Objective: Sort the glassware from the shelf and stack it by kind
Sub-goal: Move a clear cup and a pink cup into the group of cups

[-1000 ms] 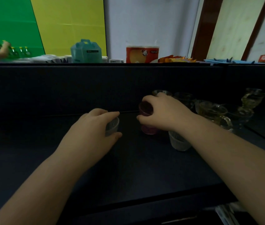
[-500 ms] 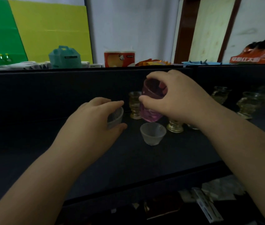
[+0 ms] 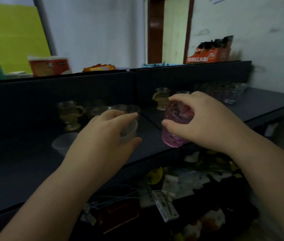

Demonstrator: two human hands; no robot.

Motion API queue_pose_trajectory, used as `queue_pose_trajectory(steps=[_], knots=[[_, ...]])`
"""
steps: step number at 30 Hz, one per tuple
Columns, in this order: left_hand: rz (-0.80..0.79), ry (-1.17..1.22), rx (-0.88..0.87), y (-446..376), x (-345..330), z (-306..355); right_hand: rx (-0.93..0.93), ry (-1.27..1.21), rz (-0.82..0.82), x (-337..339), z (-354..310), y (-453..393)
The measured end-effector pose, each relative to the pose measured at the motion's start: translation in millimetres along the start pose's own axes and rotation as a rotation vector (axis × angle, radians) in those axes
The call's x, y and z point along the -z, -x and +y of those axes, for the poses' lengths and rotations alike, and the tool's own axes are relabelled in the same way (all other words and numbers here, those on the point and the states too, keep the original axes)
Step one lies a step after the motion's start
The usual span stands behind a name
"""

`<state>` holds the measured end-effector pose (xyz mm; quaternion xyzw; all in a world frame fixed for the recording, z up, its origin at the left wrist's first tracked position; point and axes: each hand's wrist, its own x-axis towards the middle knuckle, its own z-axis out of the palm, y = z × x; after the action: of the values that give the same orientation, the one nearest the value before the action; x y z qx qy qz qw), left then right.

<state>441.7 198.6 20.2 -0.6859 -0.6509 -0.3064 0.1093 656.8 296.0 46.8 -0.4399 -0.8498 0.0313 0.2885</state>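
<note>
My right hand (image 3: 200, 119) grips a pink glass (image 3: 174, 134) from above and holds it in the air over the front edge of the dark shelf (image 3: 24, 171). A small clear ribbed cup (image 3: 129, 130) sits in my left hand (image 3: 106, 136), fingers wrapped over its rim. On the shelf to the left stand a frosted clear cup (image 3: 62, 144) and an amber handled glass (image 3: 70, 114). Another amber glass (image 3: 161, 98) stands behind the pink one. Several clear glasses (image 3: 228, 93) are blurred at the far right of the shelf.
A red and white box (image 3: 49, 66) and orange snack packets (image 3: 209, 54) rest on top of the shelf unit. Below the shelf lies a clutter of packets, papers and cords (image 3: 163, 192). A white wall rises at the right.
The view has swung to the right. My right hand has carried the pink glass rightward and a little lower, away from the frosted cup. My left hand keeps its hold on the ribbed cup.
</note>
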Motion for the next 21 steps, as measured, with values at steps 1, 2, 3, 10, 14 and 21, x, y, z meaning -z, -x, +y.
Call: queue_pose_trajectory(steps=[1, 2, 3, 10, 14, 21], knots=[[-0.018, 0.006, -0.04, -14, -26, 37, -0.06, -0.011, 0.009, 23, 40, 16], [-0.04, -0.02, -0.067, -27, -50, 70, -0.105, -0.016, 0.016, 43, 73, 30], [-0.046, -0.002, -0.063, -26, -49, 71, -0.086, -0.006, 0.012, 39, 79, 30], [-0.095, 0.105, -0.104, -58, -104, 153, -0.155, 0.028, 0.046, 80, 176, 51], [-0.146, 0.126, -0.113, -82, -139, 190, -0.193, 0.022, 0.06, 93, 226, 56], [-0.194, 0.152, -0.141, -132, -196, 228, -0.262, 0.025, 0.108, 94, 305, 36]])
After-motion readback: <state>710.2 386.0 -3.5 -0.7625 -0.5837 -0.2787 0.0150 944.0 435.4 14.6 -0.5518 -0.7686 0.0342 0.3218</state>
